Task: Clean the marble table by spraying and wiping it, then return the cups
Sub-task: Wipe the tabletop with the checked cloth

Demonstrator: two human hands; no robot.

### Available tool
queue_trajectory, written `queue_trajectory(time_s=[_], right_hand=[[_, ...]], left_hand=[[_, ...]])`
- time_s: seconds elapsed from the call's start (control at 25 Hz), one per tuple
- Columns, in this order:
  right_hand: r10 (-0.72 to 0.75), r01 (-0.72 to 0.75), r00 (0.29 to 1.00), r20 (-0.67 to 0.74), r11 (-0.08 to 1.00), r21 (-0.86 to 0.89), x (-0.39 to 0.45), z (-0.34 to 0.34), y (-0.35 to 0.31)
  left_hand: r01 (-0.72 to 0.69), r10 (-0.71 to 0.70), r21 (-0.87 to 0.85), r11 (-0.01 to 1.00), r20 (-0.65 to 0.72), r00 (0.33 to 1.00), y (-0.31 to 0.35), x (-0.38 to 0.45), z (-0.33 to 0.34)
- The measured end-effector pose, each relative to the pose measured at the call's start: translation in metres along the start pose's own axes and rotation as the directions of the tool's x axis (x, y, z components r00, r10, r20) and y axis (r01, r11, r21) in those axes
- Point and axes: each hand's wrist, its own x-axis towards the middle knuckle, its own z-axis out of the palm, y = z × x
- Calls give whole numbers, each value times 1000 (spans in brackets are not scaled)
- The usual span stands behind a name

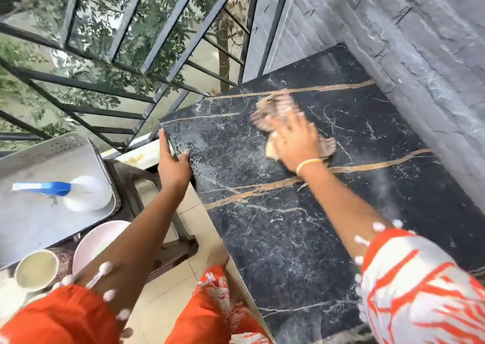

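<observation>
Pressed flat with fingers spread, the right hand (295, 144) serves as one grip, bearing down on a striped brown cloth (278, 108) that lies on the far half of the marble bench (301, 233); the cloth and fingers are blurred, and a thin yellow bangle (307, 164) circles the wrist. At the bench's left edge the left hand (173, 164) is the other grip, curled over the rim near the far left corner, thumb on top of the slab and fingers along its side, holding nothing else. The bench top is black stone with fine white veins and several gold-brown streaks running across it, and it carries a pale, hazy film around the cloth and toward the left corner. Along the bench's right side and far end rises a grey, rough-textured wall (420, 42). Beyond the far left corner stands a black metal railing (147, 63) with green foliage behind it. Left of the bench, across a strip of pale floor tiles (157, 301), a metal tray (39, 212) holds a white spray bottle (78, 194) with a blue trigger head, lying on its side. Nearer than the tray sit a pink bowl (86, 241) and a white cup (36, 269), both well apart from the bench.
</observation>
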Motion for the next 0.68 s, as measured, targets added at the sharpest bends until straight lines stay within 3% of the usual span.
queue_trajectory(time_s=[0.08,0.16,0.28,0.36,0.48,0.6,0.68], right_hand=[[263,-267,963,49,960,84,20,0,41],[467,-474,880,82,864,171,27,-3,59],[566,-572,819,97,793,209,37,-13,34],[434,-441,897,78,882,168,44,-20,-10],[76,-81,996,38,980,183,24,-21,-102],[-290,280,953,85,953,118,-6,-13,-163],[-425,421,894,143,905,59,-3,-11,-153]], left_hand=[[154,-159,-255,955,1,987,0,-6,5],[257,-248,-496,829,85,965,1,-9,11],[356,-354,-665,656,145,924,4,-8,15],[365,-372,-711,602,155,915,2,-7,17],[394,-367,-739,547,211,906,-1,-8,14],[409,-317,-719,561,270,909,-5,-8,10],[390,-304,-716,579,254,918,-7,-6,10]])
